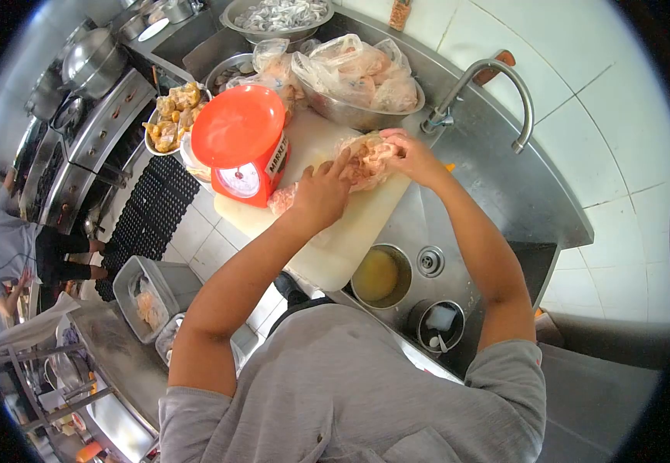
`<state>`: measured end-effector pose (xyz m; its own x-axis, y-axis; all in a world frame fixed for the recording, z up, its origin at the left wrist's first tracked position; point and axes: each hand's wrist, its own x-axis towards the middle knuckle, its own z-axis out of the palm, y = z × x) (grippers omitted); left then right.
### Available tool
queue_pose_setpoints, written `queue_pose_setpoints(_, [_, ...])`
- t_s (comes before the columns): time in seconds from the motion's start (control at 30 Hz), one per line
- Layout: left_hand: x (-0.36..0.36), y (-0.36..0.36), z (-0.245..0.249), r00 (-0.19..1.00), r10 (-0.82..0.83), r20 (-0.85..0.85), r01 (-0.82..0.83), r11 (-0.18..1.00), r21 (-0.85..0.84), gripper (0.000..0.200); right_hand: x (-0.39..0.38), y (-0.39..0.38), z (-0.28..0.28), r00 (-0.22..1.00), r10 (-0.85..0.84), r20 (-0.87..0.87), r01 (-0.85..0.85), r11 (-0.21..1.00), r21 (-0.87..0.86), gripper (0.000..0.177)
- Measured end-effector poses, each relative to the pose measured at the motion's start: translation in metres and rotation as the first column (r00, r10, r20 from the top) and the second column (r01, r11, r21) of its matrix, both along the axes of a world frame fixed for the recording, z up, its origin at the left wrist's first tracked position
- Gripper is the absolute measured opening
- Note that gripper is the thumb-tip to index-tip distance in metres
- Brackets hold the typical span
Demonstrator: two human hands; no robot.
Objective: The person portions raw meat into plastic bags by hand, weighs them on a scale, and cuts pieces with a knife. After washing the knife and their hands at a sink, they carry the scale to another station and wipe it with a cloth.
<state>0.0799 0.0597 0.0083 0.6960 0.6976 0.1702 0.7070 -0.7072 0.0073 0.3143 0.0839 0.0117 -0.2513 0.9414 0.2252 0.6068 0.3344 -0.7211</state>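
Note:
A clear plastic bag of raw pinkish meat [369,163] lies on the white cutting board [327,255]. My right hand [416,159] is closed on the bag's far right end, fingers bent around the plastic. On the near left side of the bag, my left hand [324,191] rests with its fingers stretched out and spread. More pink meat [281,199] shows beside that hand, partly hidden by it. Just left of the hands stands a red kitchen scale [244,131] with a round dial and a bare top plate.
Behind the board, a steel bowl [358,116] holds several bagged meat portions. A curved faucet [524,92] rises at the right. Bowls of yellowish bagged pieces [173,116] and grey seafood-like pieces [277,14] stand farther off. Two pots [381,275] sit in the sink. Another person [22,239] stands far left.

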Motion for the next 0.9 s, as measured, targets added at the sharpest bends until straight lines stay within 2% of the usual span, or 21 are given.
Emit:
queue_pose_setpoints(0.07, [-0.001,0.006,0.0,0.996,-0.008,0.087,0.004,0.999,0.04,0.033,0.007,0.006,-0.004,0.997,-0.017,-0.074,0.023,0.996,0.081,0.025])
queue_pose_setpoints(0.17, [-0.002,0.018,0.007,0.958,-0.024,0.286,0.037,0.998,-0.043,0.055,0.006,0.007,0.022,0.989,-0.105,-0.108,0.091,0.988,-0.126,0.026])
queue_pose_setpoints(0.27, [0.008,0.018,0.031,0.803,0.165,0.572,0.002,0.96,-0.28,0.049,-0.001,0.007,0.054,0.96,-0.123,-0.252,0.039,0.948,-0.316,0.02])
queue_pose_setpoints(0.37, [0.019,0.02,0.047,0.613,0.219,0.759,0.173,0.901,-0.399,0.046,-0.013,0.002,0.087,0.948,-0.094,-0.306,-0.01,0.947,-0.322,0.016])
queue_pose_setpoints(0.4, [0.02,0.021,0.05,0.575,0.29,0.765,0.278,0.81,-0.516,0.045,-0.016,0.002,0.087,0.923,-0.062,-0.379,-0.063,0.949,-0.309,0.018])
queue_pose_setpoints(0.47, [0.019,0.023,0.054,0.52,0.437,0.734,0.485,0.557,-0.674,0.042,-0.018,0.002,0.084,0.855,-0.002,-0.518,-0.162,0.949,-0.271,0.023])
queue_pose_setpoints(0.57, [0.014,0.016,0.04,0.451,0.661,0.6,0.607,0.266,-0.749,0.038,-0.021,-0.001,0.068,0.844,-0.063,-0.532,-0.17,0.911,-0.377,0.022])
queue_pose_setpoints(0.67, [0.016,-0.009,0.035,0.275,0.81,0.518,0.694,0.206,-0.69,0.032,-0.022,-0.019,0.051,0.73,-0.146,-0.668,-0.299,0.811,-0.504,0.023])
queue_pose_setpoints(0.77, [0.016,-0.03,0.037,0.306,0.832,0.463,0.707,0.127,-0.695,0.032,-0.023,-0.039,0.036,0.676,-0.278,-0.682,-0.27,0.768,-0.58,0.024])
queue_pose_setpoints(0.8, [0.015,-0.034,0.031,0.349,0.813,0.465,0.695,0.108,-0.711,0.032,-0.022,-0.046,0.032,0.691,-0.261,-0.674,-0.267,0.774,-0.574,0.026])
queue_pose_setpoints(0.87, [0.013,-0.043,0.025,0.362,0.855,0.372,0.689,0.023,-0.724,0.032,-0.002,-0.038,0.003,0.89,-0.224,-0.397,-0.011,0.861,-0.509,0.028])
queue_pose_setpoints(0.9, [0.012,-0.045,0.022,0.368,0.871,0.324,0.686,-0.019,-0.727,0.032,0.01,-0.032,-0.012,0.946,-0.223,-0.234,0.103,0.894,-0.436,0.029])
